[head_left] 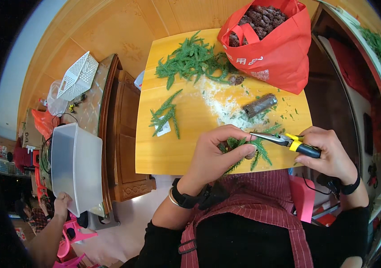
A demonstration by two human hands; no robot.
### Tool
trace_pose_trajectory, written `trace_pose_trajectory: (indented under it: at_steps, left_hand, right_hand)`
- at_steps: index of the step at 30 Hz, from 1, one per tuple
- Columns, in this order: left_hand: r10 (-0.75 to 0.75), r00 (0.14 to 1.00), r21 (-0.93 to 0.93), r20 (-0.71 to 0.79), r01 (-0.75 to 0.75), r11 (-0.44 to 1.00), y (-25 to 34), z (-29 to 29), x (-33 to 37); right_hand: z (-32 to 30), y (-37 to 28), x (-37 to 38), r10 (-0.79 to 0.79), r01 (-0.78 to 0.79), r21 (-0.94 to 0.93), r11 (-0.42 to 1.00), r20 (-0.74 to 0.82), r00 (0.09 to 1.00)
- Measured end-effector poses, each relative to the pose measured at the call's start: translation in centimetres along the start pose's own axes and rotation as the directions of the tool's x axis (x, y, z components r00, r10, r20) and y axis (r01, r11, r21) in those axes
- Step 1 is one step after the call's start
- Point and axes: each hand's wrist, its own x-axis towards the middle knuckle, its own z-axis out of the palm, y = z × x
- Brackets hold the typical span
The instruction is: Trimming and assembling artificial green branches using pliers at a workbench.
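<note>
My left hand [226, 149] pinches a green artificial fir sprig [262, 153] above the near edge of the yellow table. A small brown piece, perhaps a pine cone, shows partly under the thumb. In my right hand [331, 152] are pliers [284, 140] with black and yellow handles. Their long jaws point left and meet the work at my left fingertips; whether they grip a wire there is too small to tell. Beyond my hands lies a dark brown cylinder [260, 105] on the table, beside white powder [226, 105].
A red bag [275, 53] full of pine cones stands at the table's [154, 156] far right. Green sprigs [190, 60] are heaped at the back, and another sprig [167, 114] lies left. Another person's hand [63, 203] touches a white bin [87, 169] on the side cabinet, near a white basket [78, 77].
</note>
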Motion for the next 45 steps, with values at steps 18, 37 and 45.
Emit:
trace_pose_trajectory:
  at_steps: [18, 37, 45]
  left_hand:
    - [0.16, 0.979, 0.239, 0.122, -0.186, 0.953, 0.4, -0.7, 0.3]
    - [0.516, 0.791, 0.18, 0.328, -0.589, 0.788, 2.3, 0.6, 0.3]
    - [0.389, 0.921, 0.345, 0.018, -0.371, 0.862, 1.9, -1.2, 0.1]
  right_hand:
    - [-3.1, 0.0, 1.1, -0.032, 0.035, -0.005, 0.999, 0.296, 0.955]
    - [-4.8, 0.6, 2.8, -0.112, -0.395, 0.37, 0.841, 0.833, 0.542]
    - [-4.5, -2.8, 1.6, 0.044, -0.086, 0.084, 0.993, 0.415, 0.909]
